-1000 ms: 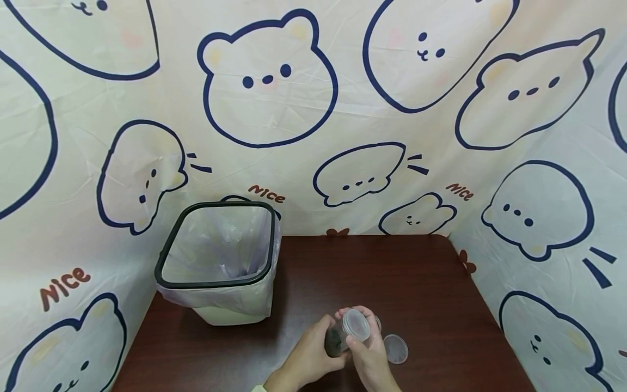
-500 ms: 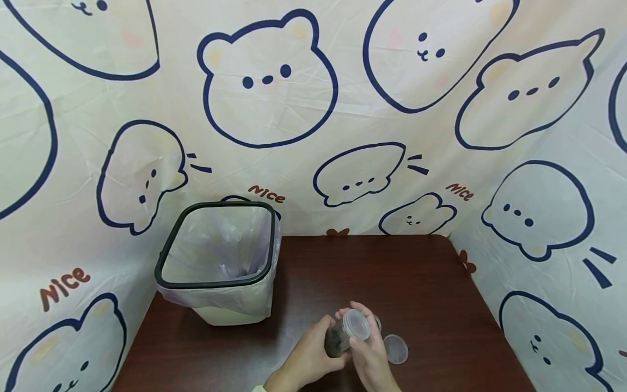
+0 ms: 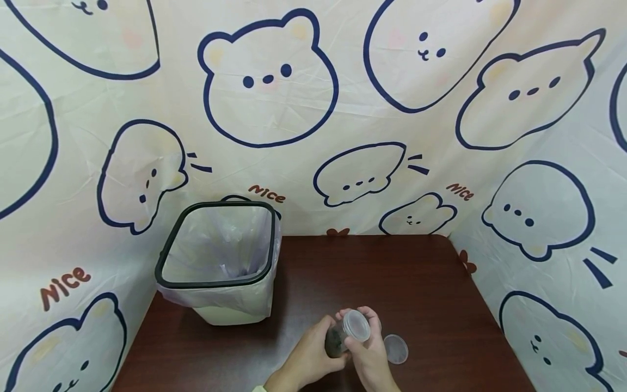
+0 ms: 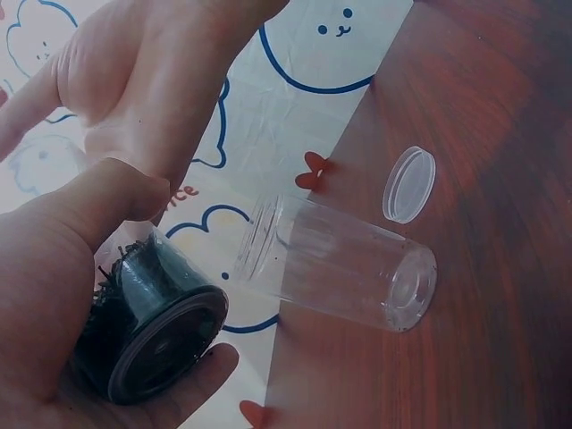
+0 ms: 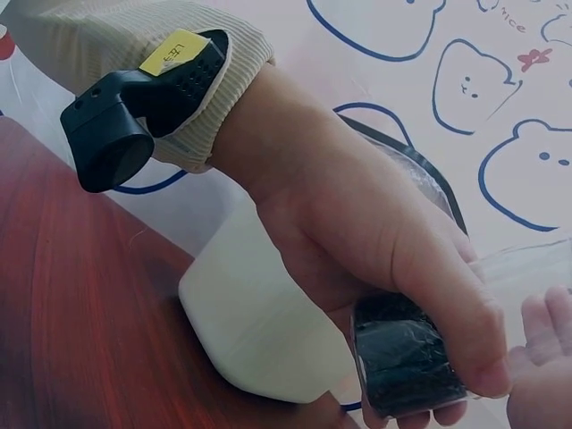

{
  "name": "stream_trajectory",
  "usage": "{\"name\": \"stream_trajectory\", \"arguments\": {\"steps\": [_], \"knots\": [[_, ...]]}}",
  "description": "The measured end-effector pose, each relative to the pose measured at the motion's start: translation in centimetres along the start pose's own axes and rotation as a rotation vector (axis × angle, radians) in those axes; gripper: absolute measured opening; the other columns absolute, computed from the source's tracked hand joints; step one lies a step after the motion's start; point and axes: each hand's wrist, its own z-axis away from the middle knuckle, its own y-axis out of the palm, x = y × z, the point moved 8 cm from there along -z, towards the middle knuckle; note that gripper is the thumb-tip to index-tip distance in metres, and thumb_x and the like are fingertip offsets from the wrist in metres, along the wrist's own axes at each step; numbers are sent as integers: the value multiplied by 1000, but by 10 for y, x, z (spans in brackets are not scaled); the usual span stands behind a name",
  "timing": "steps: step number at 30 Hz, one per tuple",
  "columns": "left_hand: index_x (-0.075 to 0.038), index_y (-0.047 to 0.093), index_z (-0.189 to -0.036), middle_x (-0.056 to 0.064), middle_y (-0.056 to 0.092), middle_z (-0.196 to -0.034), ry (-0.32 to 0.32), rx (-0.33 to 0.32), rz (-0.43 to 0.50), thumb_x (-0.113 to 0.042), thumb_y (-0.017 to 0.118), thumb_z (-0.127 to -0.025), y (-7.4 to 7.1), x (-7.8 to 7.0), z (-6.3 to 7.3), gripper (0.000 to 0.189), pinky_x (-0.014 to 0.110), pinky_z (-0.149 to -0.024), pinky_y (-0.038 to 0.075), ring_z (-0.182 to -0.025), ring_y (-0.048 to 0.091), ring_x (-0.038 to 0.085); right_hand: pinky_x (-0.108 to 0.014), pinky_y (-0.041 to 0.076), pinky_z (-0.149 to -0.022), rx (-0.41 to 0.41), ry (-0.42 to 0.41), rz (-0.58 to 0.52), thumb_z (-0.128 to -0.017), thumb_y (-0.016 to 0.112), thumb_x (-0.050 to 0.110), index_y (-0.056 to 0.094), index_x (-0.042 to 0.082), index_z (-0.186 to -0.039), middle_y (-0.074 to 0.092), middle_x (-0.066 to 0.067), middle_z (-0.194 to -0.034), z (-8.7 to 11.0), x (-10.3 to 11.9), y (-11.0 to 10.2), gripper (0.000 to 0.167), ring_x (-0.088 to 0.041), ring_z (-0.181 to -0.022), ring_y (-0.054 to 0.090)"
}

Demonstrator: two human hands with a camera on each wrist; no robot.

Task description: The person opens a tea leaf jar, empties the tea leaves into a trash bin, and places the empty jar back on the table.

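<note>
1. Low over the brown table (image 3: 401,283): my left hand (image 3: 306,354) grips the jar (image 3: 337,340) of dark bits, tilted; my right hand (image 3: 370,353) curls round its capped end.
2. My judgement: a careless squeeze could pop the cap and spill bits near the loose lid (image 3: 395,349); a right-hand swing could topple the clear second jar (image 4: 335,259).
3. Yellow wrist tag (image 5: 176,52): lettering unclear. Jars: no label seen.
4. Farthest, backdrop (image 3: 294,179): "Nice", repeated.

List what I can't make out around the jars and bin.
- Contents of the held jar: left wrist view, too dark, partly behind the left hand.
- Other jar: head view, mostly hidden behind the right hand.
- Floor of the bin: head view, covered by the liner.
- Left sleeve: head view, cut off by the bottom edge.
</note>
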Motion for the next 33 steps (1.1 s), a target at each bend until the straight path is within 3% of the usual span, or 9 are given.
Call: {"name": "stream_trajectory", "arguments": {"steps": [5, 10, 19, 22, 25, 28, 33], "knots": [[-22, 54, -103, -14, 58, -94, -12, 2, -3, -25, 86, -76, 1, 1, 0, 42, 24, -75, 47, -83, 55, 2, -30, 36, -114, -3, 22, 13, -99, 55, -5, 32, 10, -134, 53, -4, -140, 0, -1, -1, 44, -19, -133, 51], [-22, 55, -102, -15, 59, -94, -4, -8, -10, -25, 86, -76, 1, 1, -1, 41, 24, -76, 48, -83, 56, 2, -32, 35, -115, 16, 24, -36, -96, 43, -14, 36, 7, -139, 53, -6, -141, 0, 0, -1, 49, -19, -134, 50], [-20, 55, -104, -13, 60, -97, 9, -7, 9, -26, 86, -77, 1, 0, -1, 41, 24, -74, 49, -84, 57, 2, -32, 30, -118, 99, 6, -77, -92, 30, -16, 27, -3, -151, 47, -12, -147, -1, 5, 4, 60, -22, -139, 45], [-20, 55, -106, -12, 61, -99, 12, 3, 16, -26, 86, -78, 1, -1, -1, 42, 24, -75, 50, -86, 57, 2, -32, 30, -118, 101, 20, -63, -95, 34, -11, 20, -1, -155, 47, -10, -147, 0, 3, 3, 62, -20, -139, 44], [-19, 56, -106, -12, 61, -99, 35, -3, 0, -26, 86, -78, 0, -4, -1, 42, 24, -75, 50, -86, 57, 1, -32, 30, -117, 77, 37, -45, -102, 45, -2, 15, 6, -155, 47, -7, -146, 1, 0, -1, 62, -19, -138, 45], [-19, 56, -107, -12, 61, -99, 51, -9, -18, -26, 86, -79, 0, -5, -1, 42, 24, -76, 50, -86, 57, 1, -33, 31, -117, 54, 35, -60, -103, 55, 3, 16, 9, -149, 48, -7, -146, 1, -2, -4, 60, -19, -138, 46], [-20, 55, -105, -14, 61, -96, 42, -8, -20, -25, 86, -78, 0, -6, -1, 41, 24, -76, 48, -85, 56, 1, -33, 33, -116, 35, 20, -83, -101, 57, -2, 26, 11, -132, 51, -7, -144, 0, -1, -4, 45, -20, -137, 49]]}}
